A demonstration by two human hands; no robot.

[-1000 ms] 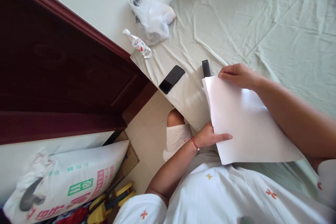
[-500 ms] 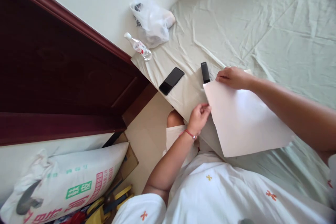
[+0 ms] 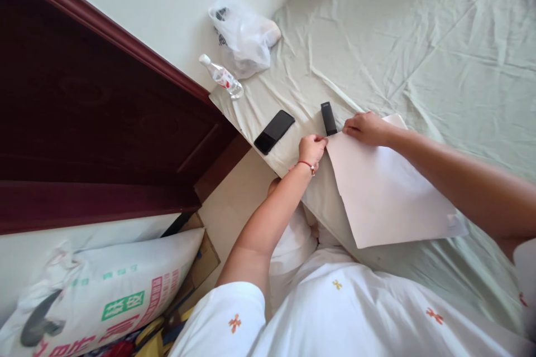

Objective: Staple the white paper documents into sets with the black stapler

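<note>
A large white sheet of paper lies on the pale green bedsheet, its near edge close to my lap. My left hand, with a red bracelet at the wrist, pinches the sheet's left far corner between thumb and fingertips. On the far edge, my right hand is bent over the paper with its fingers together, gripping it. Just beyond that corner, between both hands, lies a small black oblong object whose kind I cannot make out. Part of the paper is hidden under my right forearm.
A black phone lies left of the paper. Toward the wall stand a clear bottle with a white cap and a white plastic bag. A dark red wooden panel borders the bed; a printed sack rests on the floor.
My left hand has moved up along the paper's left edge to its far corner and taken hold there. The far left corner now lies lower, and my right hand has barely shifted.
</note>
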